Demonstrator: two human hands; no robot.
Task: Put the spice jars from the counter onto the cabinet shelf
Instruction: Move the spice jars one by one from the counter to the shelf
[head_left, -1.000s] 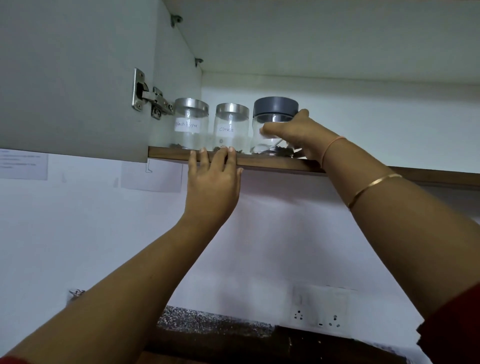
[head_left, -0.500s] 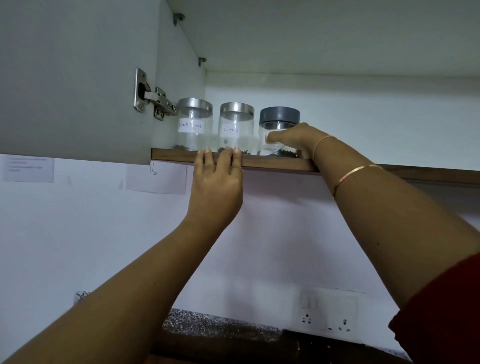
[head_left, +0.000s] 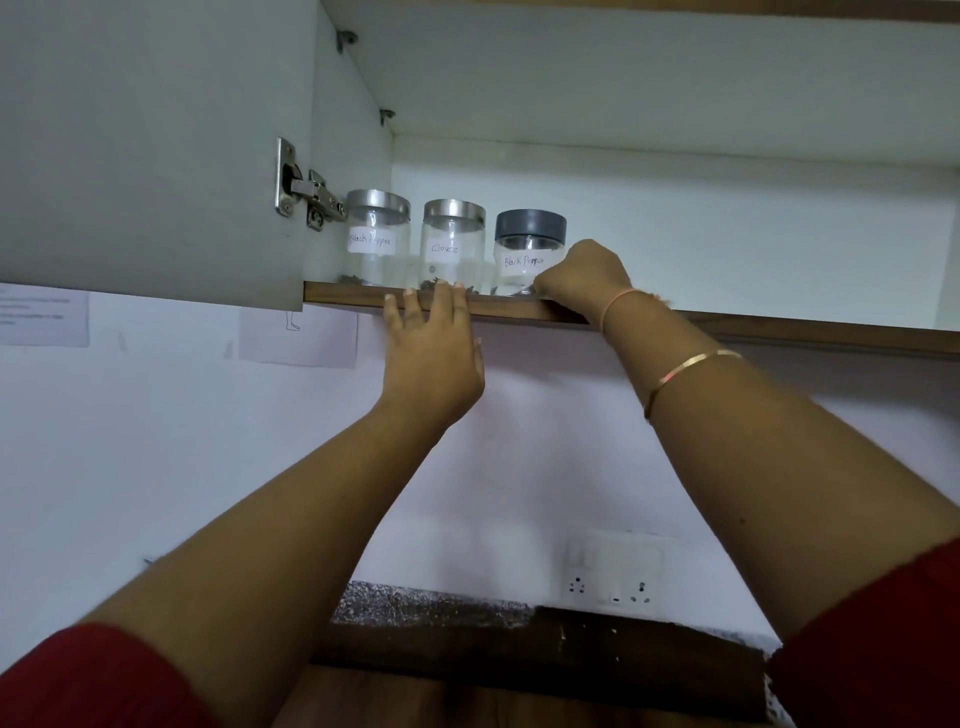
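Three clear spice jars stand in a row on the cabinet shelf (head_left: 519, 307). The left steel-lidded jar (head_left: 377, 236) is labelled Black Pepper, the middle steel-lidded one (head_left: 453, 244) Cloves. The grey-lidded jar (head_left: 529, 249) on the right is also labelled Black Pepper. My right hand (head_left: 584, 275) is just right of the grey-lidded jar, fingers curled against its lower right side at the shelf's front. Whether it grips the jar is unclear. My left hand (head_left: 434, 358) lies flat below the Cloves jar, fingertips resting on the shelf's front edge, holding nothing.
The open cabinet door (head_left: 150, 150) hangs at the left on a metal hinge (head_left: 306, 195). To the right of the jars the shelf is bare. Below are a white wall with a socket plate (head_left: 615, 571) and a dark counter edge (head_left: 519, 644).
My right hand has slid down and to the right off the grey-lidded jar's front, uncovering its label. The jar now stands on the shelf beside the Cloves jar. My left hand stayed on the shelf edge.
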